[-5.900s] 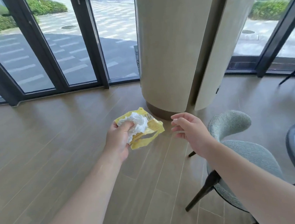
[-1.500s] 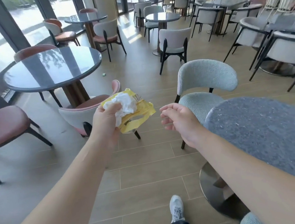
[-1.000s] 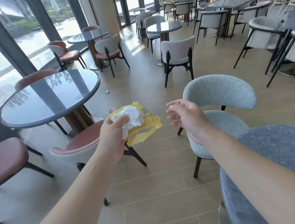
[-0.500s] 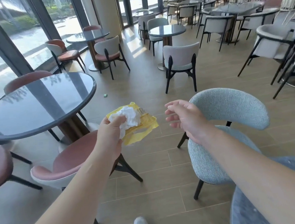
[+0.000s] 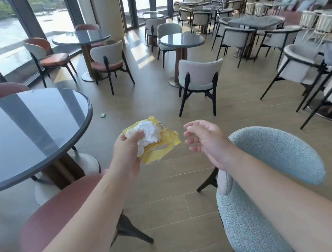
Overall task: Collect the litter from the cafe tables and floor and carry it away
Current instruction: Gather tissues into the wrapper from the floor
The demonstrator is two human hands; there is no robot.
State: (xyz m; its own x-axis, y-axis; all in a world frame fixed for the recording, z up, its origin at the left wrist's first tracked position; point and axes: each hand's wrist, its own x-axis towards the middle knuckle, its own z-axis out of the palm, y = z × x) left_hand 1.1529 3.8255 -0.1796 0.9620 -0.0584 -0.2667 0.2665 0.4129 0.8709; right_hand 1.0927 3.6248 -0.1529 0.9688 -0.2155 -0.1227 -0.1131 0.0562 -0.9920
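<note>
— Since half a second back the whole view has slid forward: the dark round desk (image 5: 31,137) now fills the left of the frame, the pink chair (image 5: 55,220) sits lower left under the left arm, and the grey-blue chair (image 5: 274,156) has dropped to the lower right. What about the hands?

— They have kept their pose. The left hand (image 5: 126,155) grips the litter at the centre of the frame, fingers (image 5: 138,136) curled over a crumpled white tissue (image 5: 148,133), pressing it onto a flattened yellow wrapper (image 5: 158,144). The right hand (image 5: 204,138) hangs just beside it, loosely curled and holding nothing.

— How will that bundle handle?

— Both pieces look very light and soft. I would judge the wrapper thin and slick, so it could slip out from under the tissue if the grip eases — its right edge juts free past the fingers. The tissue crushes easily and nothing there can break, so a firm squeeze does no harm. Gathering the loose edge into the palm would hold it better.

— Anything left to collect?

— A small green scrap (image 5: 102,115) lies on the floor (image 5: 159,106) just past the desk's right rim, left of centre. It is too small to tell what it is, though it looks like a bit of wrapper — light, probably flat to the boards. A pinch by the free right hand's fingertips at an edge seems the way, as the left is full.

— And the desk itself?

— I see only window reflections on it.
</note>
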